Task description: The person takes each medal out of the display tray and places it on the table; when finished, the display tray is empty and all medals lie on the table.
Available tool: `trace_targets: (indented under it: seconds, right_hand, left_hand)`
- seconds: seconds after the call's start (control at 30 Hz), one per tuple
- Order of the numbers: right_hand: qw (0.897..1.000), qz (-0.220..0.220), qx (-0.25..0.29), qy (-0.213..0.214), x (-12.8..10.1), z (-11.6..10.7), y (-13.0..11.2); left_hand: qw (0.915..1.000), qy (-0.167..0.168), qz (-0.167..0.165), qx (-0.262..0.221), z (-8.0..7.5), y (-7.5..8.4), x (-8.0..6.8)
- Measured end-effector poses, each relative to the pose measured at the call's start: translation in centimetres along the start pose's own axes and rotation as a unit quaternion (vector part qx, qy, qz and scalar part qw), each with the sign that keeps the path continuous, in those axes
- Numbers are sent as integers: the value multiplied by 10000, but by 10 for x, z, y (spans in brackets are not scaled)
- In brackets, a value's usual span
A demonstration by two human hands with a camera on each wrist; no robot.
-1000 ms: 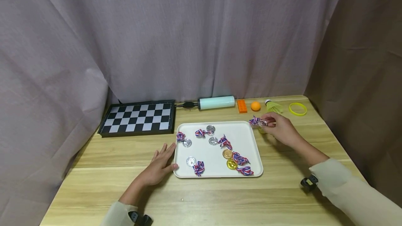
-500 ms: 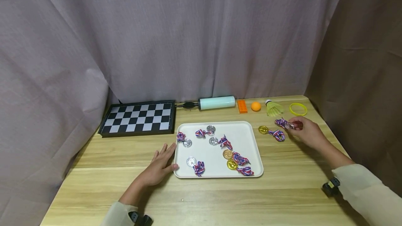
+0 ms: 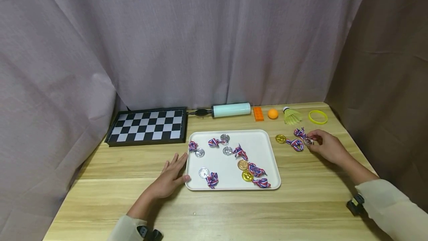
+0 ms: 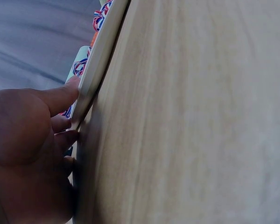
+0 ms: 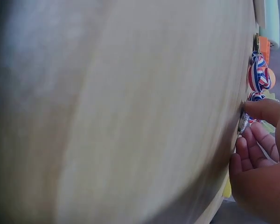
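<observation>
Lowering a silver medal (image 3: pixel 308 141) onto the table (image 3: pixel 301 196) beside the gold medal (image 3: pixel 280 138), right hand (image 3: pixel 329 147) fingers still pinch it; left hand (image 3: pixel 168 177), flat, steadies the tray (image 3: pixel 264 148) at nine o'clock.

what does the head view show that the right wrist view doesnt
Only the head view shows the left hand resting open at the edge of the white tray, the medals lying in the tray, the chessboard and the yellow ring.

Only the right wrist view shows, from close by, the thumb and fingers pinching the silver medal right at the tabletop.

Both show the right hand, that silver medal, its striped ribbon, the gold medal's ribbon beside it on the wooden table, and the orange brick.
</observation>
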State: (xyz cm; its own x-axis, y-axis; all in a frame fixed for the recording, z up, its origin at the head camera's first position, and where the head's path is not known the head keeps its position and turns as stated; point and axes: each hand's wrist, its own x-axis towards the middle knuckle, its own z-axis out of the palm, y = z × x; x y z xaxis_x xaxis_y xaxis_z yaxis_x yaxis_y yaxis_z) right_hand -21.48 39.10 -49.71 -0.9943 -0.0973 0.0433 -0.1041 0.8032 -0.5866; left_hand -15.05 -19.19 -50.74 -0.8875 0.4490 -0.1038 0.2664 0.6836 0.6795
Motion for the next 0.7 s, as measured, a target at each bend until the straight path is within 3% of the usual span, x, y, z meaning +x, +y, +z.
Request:
trace_targets:
  seconds: [0.43,0.7]
  right_hand:
    - [9997,-36,131,225,-6,-14,-16]
    - [9933,-793,-323,772,-12,-7,-63]
  left_hand:
    - [10000,53,4,0,2,0,-2]
    - [10000,17,-52,69,0,1,0]
